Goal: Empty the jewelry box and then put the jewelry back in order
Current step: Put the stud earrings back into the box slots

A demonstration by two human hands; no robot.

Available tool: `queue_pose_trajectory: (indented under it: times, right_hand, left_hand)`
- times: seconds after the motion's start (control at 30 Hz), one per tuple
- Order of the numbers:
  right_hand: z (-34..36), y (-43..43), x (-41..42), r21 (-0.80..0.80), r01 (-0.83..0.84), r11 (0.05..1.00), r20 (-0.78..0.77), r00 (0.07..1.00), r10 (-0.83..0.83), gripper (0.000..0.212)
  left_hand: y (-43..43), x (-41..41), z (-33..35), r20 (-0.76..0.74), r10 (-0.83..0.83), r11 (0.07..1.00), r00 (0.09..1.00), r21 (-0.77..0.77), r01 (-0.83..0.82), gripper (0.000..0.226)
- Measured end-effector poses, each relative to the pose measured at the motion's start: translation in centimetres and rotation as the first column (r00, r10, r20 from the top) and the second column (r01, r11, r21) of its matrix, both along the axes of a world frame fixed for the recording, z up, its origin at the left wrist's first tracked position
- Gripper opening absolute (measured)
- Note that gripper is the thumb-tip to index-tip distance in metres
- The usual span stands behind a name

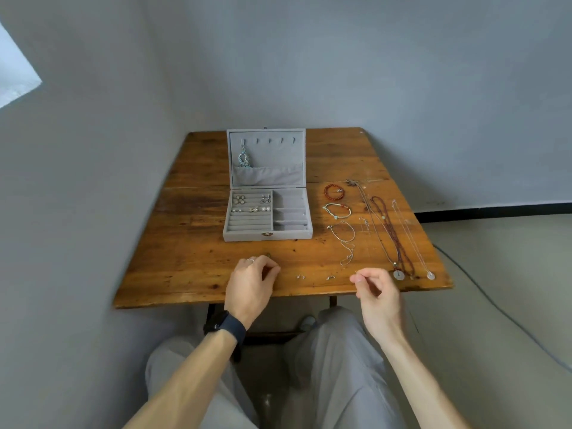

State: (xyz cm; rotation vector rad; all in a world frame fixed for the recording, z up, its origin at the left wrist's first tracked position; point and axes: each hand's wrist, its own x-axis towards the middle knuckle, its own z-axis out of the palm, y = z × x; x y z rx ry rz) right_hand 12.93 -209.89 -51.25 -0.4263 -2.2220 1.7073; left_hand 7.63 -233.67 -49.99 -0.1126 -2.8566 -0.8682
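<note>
Wooden boards, worn and orange-brown, form the table (192, 243), which stands in a corner of grey walls. Near its front edge, left of centre, is the left hand (251, 284), with a ring on one finger and a dark watch (227, 326) at the wrist. Its fingers are curled under with the tips at the wood, and whether they hold anything cannot be told. Behind that hand, mid-table, the grey jewelry box (266, 236) stands open with its lid upright. One silvery-turquoise piece (244, 159) hangs from the leftmost hook in the lid, above a cloth pocket. In the base, the ring rolls on the left carry several pale earrings (251, 209) in the upper rows, with divided compartments to their right. Between the two hands, a tiny earring pair (300, 276) and another small piece (330, 277) lie near the front edge. Right of the box, three bracelets lie in a column: a red bead bracelet (334, 191) farthest, a pale cord bracelet (337, 210) in the middle and a thin chain bracelet (342, 232) nearest. The right hand (376, 289) is at the front edge, thumb and forefinger pressed together. What they pinch, if anything, is too small to tell. Long necklaces (391, 233) stretch from behind it toward the front, their round pendants (398, 274) just beside that hand.
</note>
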Motion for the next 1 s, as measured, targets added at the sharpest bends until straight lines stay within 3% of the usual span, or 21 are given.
queue_pose_trajectory:
  times: [0.13, 0.3, 0.5, 0.8, 1.0]
  right_hand:
    - [-0.2, -0.2, -0.3, -0.03, -0.007, 1.0, 0.007, 1.0, 0.007, 0.012]
    - [-0.4, -0.8, -1.2, -0.036, -0.025, 0.999, 0.016, 1.0, 0.026, 0.014]
    - [-1.4, -1.2, -1.1, 0.13, -0.05, 0.99, -0.01, 0.999, 0.052, 0.018]
    - [0.0, -0.3, -1.4, 0.024, -0.122, 0.992, 0.028, 0.992, 0.121, 0.017]
    - [4.4, -1.6, -3.6, 0.026, -0.223, 0.974, -0.039, 0.974, 0.224, 0.015]
  left_hand:
    - [-1.0, -0.7, 0.6, 0.071, -0.024, 0.967, 0.997, 0.255, 0.005, 0.004]
    - [-1.5, -0.8, 1.5, 0.111, 0.028, 0.899, 0.993, 0.432, -0.073, 0.024]
    - [-2.1, -1.2, 1.5, 0.097, 0.011, 0.885, 0.995, 0.461, -0.055, 0.001]
    - [-3.6, -3.0, 1.8, 0.174, 0.008, 0.834, 0.985, 0.542, -0.102, 0.013]
    - [-6.8, -4.7, 2.4, 0.114, 0.151, 0.834, 0.982, 0.518, -0.189, 0.014]
